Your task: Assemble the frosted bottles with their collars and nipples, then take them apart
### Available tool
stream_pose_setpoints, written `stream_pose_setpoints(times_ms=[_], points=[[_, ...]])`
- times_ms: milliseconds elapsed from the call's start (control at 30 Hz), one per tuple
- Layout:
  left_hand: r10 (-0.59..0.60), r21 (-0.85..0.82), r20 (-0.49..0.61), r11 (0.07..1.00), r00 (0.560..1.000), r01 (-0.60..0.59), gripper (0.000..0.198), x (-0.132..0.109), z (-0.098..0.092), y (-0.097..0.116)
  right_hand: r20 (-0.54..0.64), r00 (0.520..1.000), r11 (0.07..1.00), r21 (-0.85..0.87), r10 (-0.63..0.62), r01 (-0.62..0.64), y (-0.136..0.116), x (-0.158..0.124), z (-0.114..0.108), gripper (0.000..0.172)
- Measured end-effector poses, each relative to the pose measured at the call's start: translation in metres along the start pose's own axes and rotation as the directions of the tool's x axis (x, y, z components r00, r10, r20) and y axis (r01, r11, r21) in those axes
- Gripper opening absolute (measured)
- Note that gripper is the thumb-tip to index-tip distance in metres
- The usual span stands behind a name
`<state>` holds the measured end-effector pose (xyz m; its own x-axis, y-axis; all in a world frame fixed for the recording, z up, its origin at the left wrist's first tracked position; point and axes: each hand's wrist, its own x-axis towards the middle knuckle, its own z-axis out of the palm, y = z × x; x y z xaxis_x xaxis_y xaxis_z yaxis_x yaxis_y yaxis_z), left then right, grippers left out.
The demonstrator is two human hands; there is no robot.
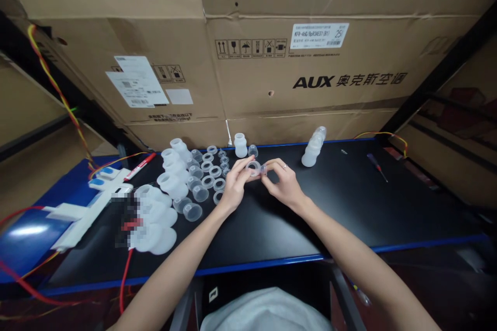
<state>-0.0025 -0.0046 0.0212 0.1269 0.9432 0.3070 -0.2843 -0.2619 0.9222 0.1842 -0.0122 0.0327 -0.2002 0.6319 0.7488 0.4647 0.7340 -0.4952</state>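
Over the middle of the black table, my left hand (235, 186) pinches a clear bottle ring (253, 167). My right hand (286, 184) is close beside it, its thumb and fingers closed on a small clear nipple (264, 169). Whether the two pieces touch, I cannot tell. Just behind my hands stand an upright white bottle body (240, 146) and a clear domed cap (253, 150). To the left of my left hand lie several loose rings (208, 181), a short row of small nipples (224, 160) and several clear caps (193, 211).
Several white bottle bodies (173, 184) crowd the left side, near a white power strip (91, 209) and a red marker (140, 166). A capped bottle group (313, 147) stands at back right; a screwdriver (377, 167) lies farther right. Cardboard (256, 77) walls the back.
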Motion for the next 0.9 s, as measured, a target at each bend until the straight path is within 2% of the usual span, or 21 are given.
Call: stream_pose_setpoints(times_ms=[167, 267, 367, 567, 700, 800, 900], points=[[-0.029, -0.026, 0.044, 0.999, 0.999, 0.030, 0.060, 0.002, -0.002, 0.001, 0.004, 1.000, 0.998, -0.061, -0.008, 0.009, -0.002, 0.001, -0.003, 0.006], [0.043, 0.049, 0.071, 0.998, 0.997, -0.047, 0.061, 0.002, -0.001, 0.006, 0.035, 0.999, 0.998, -0.041, -0.037, 0.038, -0.006, 0.003, -0.005, 0.009], [0.102, 0.099, 0.071, 0.989, 0.992, -0.109, 0.059, 0.001, -0.001, 0.007, 0.061, 0.996, 0.998, 0.042, -0.057, 0.055, -0.009, 0.003, -0.007, 0.019], [0.098, 0.108, 0.038, 0.989, 0.994, -0.102, 0.056, 0.001, 0.000, -0.001, -0.056, 0.998, 0.988, 0.152, -0.010, 0.018, -0.008, 0.002, -0.002, 0.021], [0.100, 0.098, 0.025, 0.990, 0.995, -0.102, 0.060, 0.001, 0.001, 0.002, -0.111, 0.991, 0.983, 0.174, 0.069, -0.049, -0.009, 0.001, 0.002, 0.020], [0.105, 0.107, 0.022, 0.988, 0.994, -0.107, 0.059, 0.000, 0.001, 0.007, -0.073, 0.993, 0.977, 0.196, 0.097, -0.081, -0.009, 0.001, 0.003, 0.019], [0.110, 0.096, 0.025, 0.989, 0.994, -0.112, 0.055, -0.001, 0.002, 0.010, -0.011, 0.998, 0.968, 0.244, 0.068, -0.064, -0.008, 0.002, 0.002, 0.020]])
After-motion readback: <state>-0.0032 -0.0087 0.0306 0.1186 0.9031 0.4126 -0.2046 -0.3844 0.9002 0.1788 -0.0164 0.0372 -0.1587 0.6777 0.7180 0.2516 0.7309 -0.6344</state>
